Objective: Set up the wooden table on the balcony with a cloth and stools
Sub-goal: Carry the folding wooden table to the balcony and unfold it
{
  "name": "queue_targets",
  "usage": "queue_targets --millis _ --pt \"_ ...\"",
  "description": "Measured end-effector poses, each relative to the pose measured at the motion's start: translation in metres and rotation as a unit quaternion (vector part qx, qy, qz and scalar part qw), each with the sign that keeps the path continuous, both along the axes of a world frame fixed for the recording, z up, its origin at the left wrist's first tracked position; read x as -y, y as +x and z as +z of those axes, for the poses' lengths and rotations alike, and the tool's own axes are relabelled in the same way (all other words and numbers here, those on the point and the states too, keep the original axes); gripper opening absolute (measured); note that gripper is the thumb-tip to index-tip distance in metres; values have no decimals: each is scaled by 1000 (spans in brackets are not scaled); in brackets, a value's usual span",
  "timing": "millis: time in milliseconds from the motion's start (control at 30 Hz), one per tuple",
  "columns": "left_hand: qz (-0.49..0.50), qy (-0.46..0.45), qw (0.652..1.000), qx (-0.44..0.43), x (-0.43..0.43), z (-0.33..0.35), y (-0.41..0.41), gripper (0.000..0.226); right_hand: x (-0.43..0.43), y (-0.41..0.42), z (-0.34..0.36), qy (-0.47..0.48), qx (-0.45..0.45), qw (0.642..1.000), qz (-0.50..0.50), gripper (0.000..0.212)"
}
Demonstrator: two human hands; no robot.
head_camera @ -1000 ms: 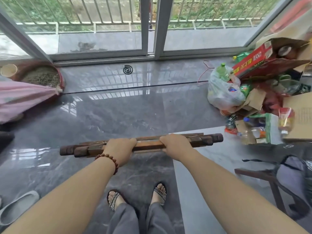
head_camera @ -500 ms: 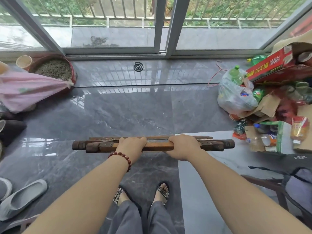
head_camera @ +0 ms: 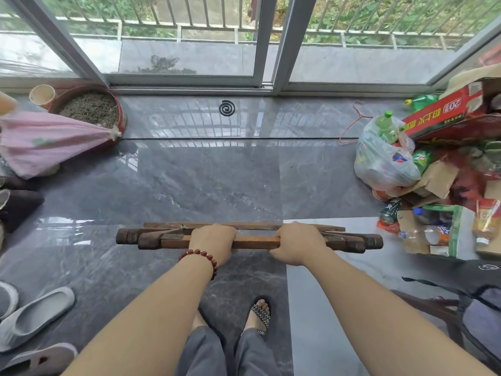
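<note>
— How far along is this?
— Early, I'd judge. Starting at the left: slippers (head_camera: 35, 316) and a pink folded cover (head_camera: 46, 142) lie near a pot (head_camera: 92, 109) on the indoor floor. Whether that pink thing is the cloth, I cannot tell
— And the table?
— The folded wooden table (head_camera: 254, 243) is off the floor in front of the person, held level and crosswise, on the room side of the glass door (head_camera: 282, 42). The left hand (head_camera: 212, 244) grips its near bar, fingers curled over the top and pressed together. The right hand (head_camera: 296, 244) grips the same bar a little further along, fingers wrapped round it; its fingertips are hidden underneath
— So it isn't outside yet?
— No, the balcony floor (head_camera: 184, 58) lies beyond the glass, and I cannot tell whether the door is open
— Anything on the right?
— A plastic bag (head_camera: 379, 164) of bottles, a red box (head_camera: 444, 115), and low down a dark wooden seat (head_camera: 433, 302) with a bag on it, possibly a stool
— What's left?
— Nearly everything: carrying the table out, unfolding it, spreading a cloth, placing stools
</note>
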State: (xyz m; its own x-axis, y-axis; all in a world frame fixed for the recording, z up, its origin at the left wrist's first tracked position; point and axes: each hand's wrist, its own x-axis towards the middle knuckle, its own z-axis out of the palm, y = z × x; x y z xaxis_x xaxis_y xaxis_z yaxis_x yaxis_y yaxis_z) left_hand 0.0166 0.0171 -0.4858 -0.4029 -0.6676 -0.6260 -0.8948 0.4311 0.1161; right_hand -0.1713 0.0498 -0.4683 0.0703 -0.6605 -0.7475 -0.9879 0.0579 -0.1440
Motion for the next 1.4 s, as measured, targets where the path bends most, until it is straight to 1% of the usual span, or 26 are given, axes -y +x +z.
queue_targets --millis 133,300,400,567,633,733,800,900,967,1000,1067,1167,1200,1267,1333,1400 --pt "-9 0 1000 15 -3 -2 0 20 -2 1 -2 2 1 1000 11 30" --pt "-2 -1 1000 13 9 -2 -3 15 7 -4 -1 -6 14 1000 -9 29" --pt "-3 -10 1000 14 17 -2 -5 16 16 -7 -3 -17 21 1000 -11 25" --pt "-8 -16 1000 23 19 6 -6 20 23 -8 -7 34 34 999 -13 23" --pt "-48 -33 998 25 18 13 -5 20 21 -7 -8 45 34 998 -27 22" --pt "-138 -49 989 22 24 21 -2 25 16 -5 -5 27 33 998 -54 21" --pt "-153 -64 986 21 34 27 -4 25 14 -4 0 4 29 996 -88 20" --pt "-219 -114 969 19 50 40 -16 26 7 -6 8 -13 24 987 -158 22" --pt "-243 -141 960 7 58 49 -25 27 -1 -8 10 -19 22 974 -223 21" --pt "-237 -150 960 -4 61 51 -29 27 -6 -8 10 -26 21 966 -257 21" --pt "-188 -162 968 -37 63 55 -33 32 -16 -4 6 -35 28 944 -327 23" --pt "-79 -142 981 -105 57 57 -37 49 -20 9 -2 -26 70 898 -434 25" --pt "-74 -128 983 -112 53 57 -38 55 -19 14 -4 -26 88 880 -467 25" --pt "-114 -121 981 -101 44 55 -38 63 -12 21 -5 -40 120 841 -527 23" --pt "-142 -129 977 -94 40 49 -35 64 -4 25 -7 -52 145 811 -564 18" --pt "-128 -121 980 -90 38 41 -33 58 3 29 -10 -52 179 788 -587 16"
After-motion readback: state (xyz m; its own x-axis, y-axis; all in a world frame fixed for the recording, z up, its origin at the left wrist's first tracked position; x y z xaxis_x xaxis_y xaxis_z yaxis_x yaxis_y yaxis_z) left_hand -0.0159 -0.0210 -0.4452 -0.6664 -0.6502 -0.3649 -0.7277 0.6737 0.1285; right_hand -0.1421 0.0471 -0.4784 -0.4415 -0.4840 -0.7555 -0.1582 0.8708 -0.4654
